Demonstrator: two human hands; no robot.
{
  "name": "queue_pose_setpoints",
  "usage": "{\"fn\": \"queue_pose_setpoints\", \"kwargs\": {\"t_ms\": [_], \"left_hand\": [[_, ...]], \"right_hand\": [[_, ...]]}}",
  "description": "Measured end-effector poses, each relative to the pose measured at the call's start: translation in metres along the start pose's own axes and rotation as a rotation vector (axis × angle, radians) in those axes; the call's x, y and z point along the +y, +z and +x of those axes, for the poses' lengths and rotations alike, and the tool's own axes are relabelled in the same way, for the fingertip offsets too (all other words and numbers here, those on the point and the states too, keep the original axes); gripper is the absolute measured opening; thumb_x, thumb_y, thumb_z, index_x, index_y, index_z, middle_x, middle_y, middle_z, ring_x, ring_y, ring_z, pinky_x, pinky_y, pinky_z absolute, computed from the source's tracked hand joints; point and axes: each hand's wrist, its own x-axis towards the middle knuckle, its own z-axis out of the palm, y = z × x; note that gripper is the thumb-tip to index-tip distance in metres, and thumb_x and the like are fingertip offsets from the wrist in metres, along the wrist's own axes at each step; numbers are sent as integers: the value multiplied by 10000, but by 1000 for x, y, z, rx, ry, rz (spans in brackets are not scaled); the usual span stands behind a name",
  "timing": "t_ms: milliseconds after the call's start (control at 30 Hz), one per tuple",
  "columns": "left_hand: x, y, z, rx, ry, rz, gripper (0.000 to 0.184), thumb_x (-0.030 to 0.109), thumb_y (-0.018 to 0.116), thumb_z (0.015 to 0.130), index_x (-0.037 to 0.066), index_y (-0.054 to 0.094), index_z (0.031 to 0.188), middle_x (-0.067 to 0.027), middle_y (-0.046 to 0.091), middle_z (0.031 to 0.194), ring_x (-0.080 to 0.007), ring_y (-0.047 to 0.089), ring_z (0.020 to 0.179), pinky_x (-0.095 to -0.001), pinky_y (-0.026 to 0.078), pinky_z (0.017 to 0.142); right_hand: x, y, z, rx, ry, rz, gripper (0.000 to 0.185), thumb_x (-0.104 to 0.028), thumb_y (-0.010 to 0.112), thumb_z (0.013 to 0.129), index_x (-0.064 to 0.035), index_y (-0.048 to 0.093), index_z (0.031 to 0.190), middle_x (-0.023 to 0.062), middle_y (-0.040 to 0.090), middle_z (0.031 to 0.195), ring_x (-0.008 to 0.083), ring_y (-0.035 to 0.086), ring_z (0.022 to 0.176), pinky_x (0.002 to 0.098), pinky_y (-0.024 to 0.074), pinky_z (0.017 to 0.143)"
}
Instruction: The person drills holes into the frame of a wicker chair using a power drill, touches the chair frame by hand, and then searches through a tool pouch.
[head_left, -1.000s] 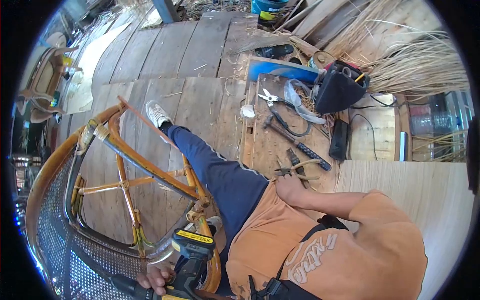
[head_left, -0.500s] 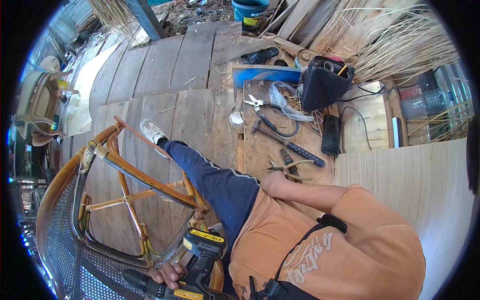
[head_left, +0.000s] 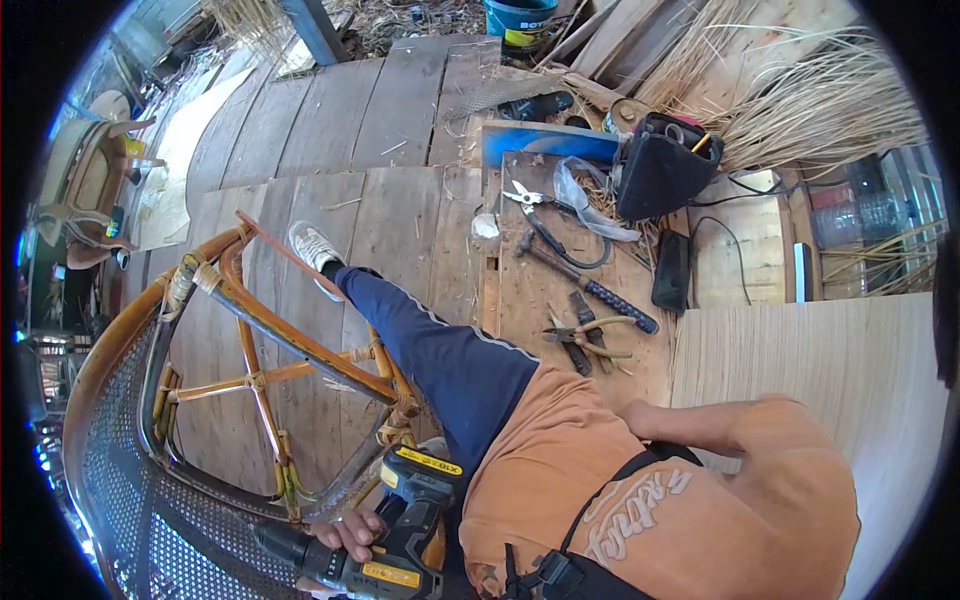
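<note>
The cordless drill, near left by the rattan chair, should handle as rigid and battery-heavy, best held at its handle; the left hand curls its fingers around its body, the right hand's finger opening being indeterminable.

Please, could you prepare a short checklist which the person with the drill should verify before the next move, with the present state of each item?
1. Drill held: ok; the left hand is wrapped around its body.
2. Battery on the drill: ok by its place; whether it is latched cannot be seen.
3. Bit in the chuck: cannot tell; the tip is lost against the dark mesh.
4. Right hand free: cannot tell; its fingers are hidden by the shirt.
5. Board clear of loose tools: not ok; pliers and a hammer lie on it.
</note>
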Motion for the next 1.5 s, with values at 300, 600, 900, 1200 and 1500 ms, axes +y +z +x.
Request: {"fn": "queue_pose_setpoints", "kwargs": {"t_ms": [300,600,900,1200,1500], "left_hand": [[-29,-2,5,113,116,-32,675,592,584,786,-16,467,1053,-161,584,863,-278,500,983,-425,352,987],[-33,-5,15,94,148,114,701,642,546,772,-8,481,1023,-174,600,839,-295,530,945,-412,374,926],[-67,-13,30,268,257,197,665,517,606,641,-73,576,946,-210,638,794,-329,593,799,-393,450,801],[-78,-8,27,557,170,216,718,624,651,671,-45,545,909,-174,610,739,-282,600,747,-398,464,755],[-80,-6,30,558,156,266,694,613,665,669,-37,557,887,-165,611,748,-282,609,739,-413,471,766]], "right_hand": [[4,-44,69,-773,77,181,311,-239,664,703,-40,665,941,103,675,781,195,643,632,381,498,593],[14,-28,77,-935,142,145,297,-238,662,742,-33,659,956,129,681,867,235,640,701,392,500,686],[-90,-84,174,-684,-169,-135,303,-247,673,728,-43,660,952,138,678,859,250,636,698,396,497,672],[-107,-101,194,-435,-344,-133,311,-255,684,714,-52,661,948,146,676,851,265,632,696,399,493,659],[-41,-100,153,-130,-331,5,319,-264,695,700,-62,662,944,155,673,843,281,628,693,403,489,645]]}}
